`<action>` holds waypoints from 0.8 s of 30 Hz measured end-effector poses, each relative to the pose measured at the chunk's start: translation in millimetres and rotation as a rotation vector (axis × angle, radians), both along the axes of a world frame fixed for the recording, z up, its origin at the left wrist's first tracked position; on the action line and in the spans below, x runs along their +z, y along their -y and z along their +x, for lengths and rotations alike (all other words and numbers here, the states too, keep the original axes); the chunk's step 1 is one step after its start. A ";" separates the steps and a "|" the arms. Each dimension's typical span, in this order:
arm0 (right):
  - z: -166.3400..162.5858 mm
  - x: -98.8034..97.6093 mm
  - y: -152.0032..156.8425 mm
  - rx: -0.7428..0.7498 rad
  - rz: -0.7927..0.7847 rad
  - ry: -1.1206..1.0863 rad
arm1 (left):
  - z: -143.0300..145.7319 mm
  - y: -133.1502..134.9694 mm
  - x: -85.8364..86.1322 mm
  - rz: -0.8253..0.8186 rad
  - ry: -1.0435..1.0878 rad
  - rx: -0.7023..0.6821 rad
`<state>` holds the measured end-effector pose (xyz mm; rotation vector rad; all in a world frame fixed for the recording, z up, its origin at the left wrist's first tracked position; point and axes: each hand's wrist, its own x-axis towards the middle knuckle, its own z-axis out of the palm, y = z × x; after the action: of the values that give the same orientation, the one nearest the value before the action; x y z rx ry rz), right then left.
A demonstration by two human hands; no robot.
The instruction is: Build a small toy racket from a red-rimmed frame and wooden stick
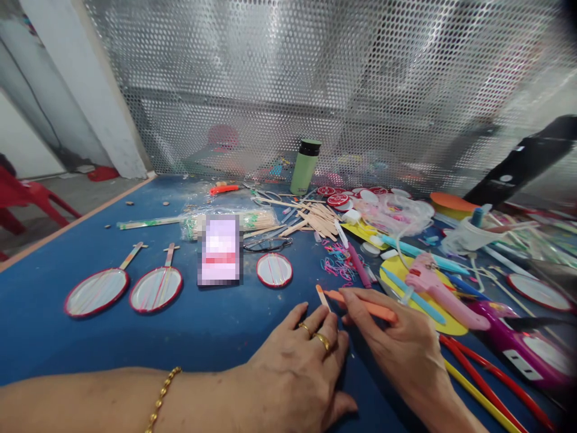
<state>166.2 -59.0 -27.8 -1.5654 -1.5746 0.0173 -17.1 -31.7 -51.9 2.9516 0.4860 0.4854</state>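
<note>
A wooden stick [321, 294] lies at the left hand's [302, 364] one o'clock, likely light, stiff and snappable; best held by its pale edges; left grip spread over it, thumb apart; right hand's [396, 340] grip clamped on an orange marker [376, 309].

Far side: upright perforated metal panel [252, 54]; green bottle [305, 171] with black collar standing just before it. Left, off the blue table [193, 340]: red plastic chair [33, 195], partly out of view. Mid-table: phone [220, 249], screen blurred; eyeglasses [283, 243] just right of it. Right: plastic cup [464, 236] holding items; pink glue gun [446, 294] nearer
</note>
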 end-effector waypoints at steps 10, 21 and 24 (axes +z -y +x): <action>0.1 -2.6 0.6 0.029 -0.038 -0.012 | 0.2 0.0 0.1 -0.012 -0.005 -0.001; -0.9 -3.1 -2.7 0.056 -0.061 -0.062 | 0.0 0.8 0.5 -0.023 -0.009 0.003; -0.4 -3.9 -3.9 0.053 -0.068 -0.081 | 0.0 -0.3 0.3 -0.009 0.005 0.005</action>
<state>165.8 -55.1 -31.7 -1.5548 -1.5657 0.1633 -17.1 -31.3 -51.6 2.9407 0.4942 0.4898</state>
